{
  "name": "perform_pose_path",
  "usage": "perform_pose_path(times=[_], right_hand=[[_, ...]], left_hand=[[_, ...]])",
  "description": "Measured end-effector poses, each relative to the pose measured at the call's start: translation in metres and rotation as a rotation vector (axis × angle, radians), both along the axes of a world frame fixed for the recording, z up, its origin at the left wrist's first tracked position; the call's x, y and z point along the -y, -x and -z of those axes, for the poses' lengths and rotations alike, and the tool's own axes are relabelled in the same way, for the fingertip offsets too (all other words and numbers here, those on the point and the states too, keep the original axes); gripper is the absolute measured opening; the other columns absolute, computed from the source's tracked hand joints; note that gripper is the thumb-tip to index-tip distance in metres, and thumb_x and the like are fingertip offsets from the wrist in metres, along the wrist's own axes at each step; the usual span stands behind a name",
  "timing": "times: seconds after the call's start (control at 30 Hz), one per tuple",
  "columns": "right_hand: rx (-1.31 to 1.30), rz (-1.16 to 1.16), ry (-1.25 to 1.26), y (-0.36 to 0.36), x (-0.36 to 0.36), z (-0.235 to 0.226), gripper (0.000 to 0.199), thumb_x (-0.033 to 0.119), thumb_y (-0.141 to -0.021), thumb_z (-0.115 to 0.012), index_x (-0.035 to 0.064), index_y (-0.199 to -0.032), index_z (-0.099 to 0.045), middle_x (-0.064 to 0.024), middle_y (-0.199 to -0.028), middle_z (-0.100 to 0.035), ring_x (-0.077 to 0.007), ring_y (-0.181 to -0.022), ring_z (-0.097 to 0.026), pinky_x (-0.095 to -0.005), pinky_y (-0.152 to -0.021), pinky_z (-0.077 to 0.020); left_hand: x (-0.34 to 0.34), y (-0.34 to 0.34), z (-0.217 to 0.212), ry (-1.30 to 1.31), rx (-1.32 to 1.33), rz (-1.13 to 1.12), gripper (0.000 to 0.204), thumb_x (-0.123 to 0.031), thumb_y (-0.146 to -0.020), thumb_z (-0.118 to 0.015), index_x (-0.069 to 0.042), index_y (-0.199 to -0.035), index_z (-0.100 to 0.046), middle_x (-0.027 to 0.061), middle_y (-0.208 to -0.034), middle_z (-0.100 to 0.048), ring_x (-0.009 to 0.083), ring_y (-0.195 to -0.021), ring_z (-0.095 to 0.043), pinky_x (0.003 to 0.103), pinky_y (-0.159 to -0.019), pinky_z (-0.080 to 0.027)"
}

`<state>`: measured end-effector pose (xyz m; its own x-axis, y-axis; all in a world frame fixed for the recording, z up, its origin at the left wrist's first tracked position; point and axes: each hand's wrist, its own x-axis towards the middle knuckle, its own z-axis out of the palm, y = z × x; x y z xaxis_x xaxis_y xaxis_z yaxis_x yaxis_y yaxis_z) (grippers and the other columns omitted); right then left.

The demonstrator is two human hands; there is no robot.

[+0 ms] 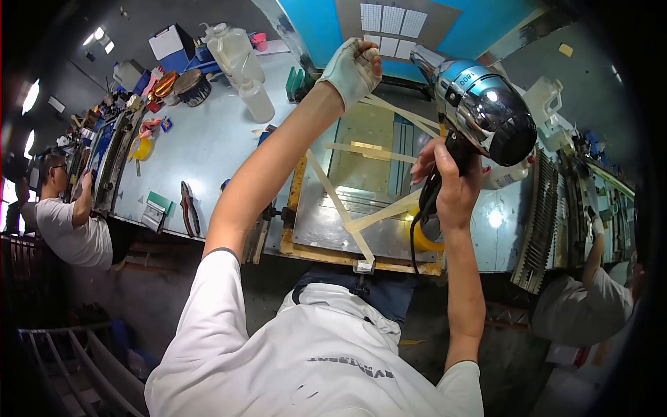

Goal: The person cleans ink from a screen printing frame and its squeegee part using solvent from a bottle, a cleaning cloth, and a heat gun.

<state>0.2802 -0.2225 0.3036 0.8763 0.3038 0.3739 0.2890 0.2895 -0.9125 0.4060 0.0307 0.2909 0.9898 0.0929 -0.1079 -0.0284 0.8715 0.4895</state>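
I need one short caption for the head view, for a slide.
Right hand holds a chrome hair dryer; gloved left hand reaches over a taped metal frame.

Chrome hair dryer (black handle), blue wall.

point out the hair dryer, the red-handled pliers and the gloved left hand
hair dryer [486,111], head view, on its chrome barrel.
red-handled pliers [189,215], head view, on the handles.
left hand [353,69], head view, on the back of the glove.

Chrome hairdryer above taped frame
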Motion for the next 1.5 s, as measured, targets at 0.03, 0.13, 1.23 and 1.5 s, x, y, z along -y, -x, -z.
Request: perform_pose_path(times=[0.03,0.13,1.23,1.5], right_hand=[[-0.002,0.001,-0.001,-0.002,0.000,0.002,0.023,0.019,-0.098,-0.060,-0.0036,-0.094,-0.064,-0.0080,-0.071,-0.064,-0.0148,-0.065,-0.066,-0.0276,-0.058,-0.0548],[-0.009,0.008,-0.029,-0.005,-0.001,0.005,0.024,0.020,-0.098,-0.059,-0.0035,-0.091,-0.062,-0.0084,-0.069,-0.064,-0.0156,-0.063,-0.066,-0.0280,-0.059,-0.0553],[-0.031,-0.011,-0.093,-0.040,0.001,0.003,0.035,0.022,-0.099,-0.057,0.0000,-0.124,-0.048,-0.0072,-0.074,-0.060,-0.0169,-0.056,-0.062,-0.0306,-0.053,-0.0541],[-0.021,-0.001,-0.059,-0.043,0.003,0.004,0.030,0.022,-0.099,-0.056,0.0012,-0.119,-0.048,-0.0069,-0.073,-0.061,-0.0159,-0.057,-0.062,-0.0298,-0.054,-0.0542]], left_hand=[[0.002,0.001,0.001,-0.001,-0.002,0.001,0.017,-0.018,-0.101,-0.051,-0.006,-0.093,-0.061,0.0024,-0.073,-0.065,0.0156,-0.066,-0.063,0.027,-0.061,-0.056],[0.003,0.001,0.004,0.007,0.007,0.061,0.017,-0.018,-0.101,-0.052,-0.006,-0.092,-0.061,0.0026,-0.074,-0.065,0.0157,-0.066,-0.063,0.028,-0.061,-0.057],[0.056,0.005,0.023,-0.008,-0.109,0.142,0.014,-0.016,-0.096,-0.057,-0.009,-0.085,-0.063,-0.0004,-0.070,-0.064,0.0141,-0.061,-0.060,0.028,-0.059,-0.053],[0.076,0.008,0.027,-0.085,-0.147,0.193,0.015,-0.020,-0.098,-0.057,-0.009,-0.091,-0.063,-0.0005,-0.075,-0.064,0.0140,-0.066,-0.061,0.027,-0.062,-0.055]])
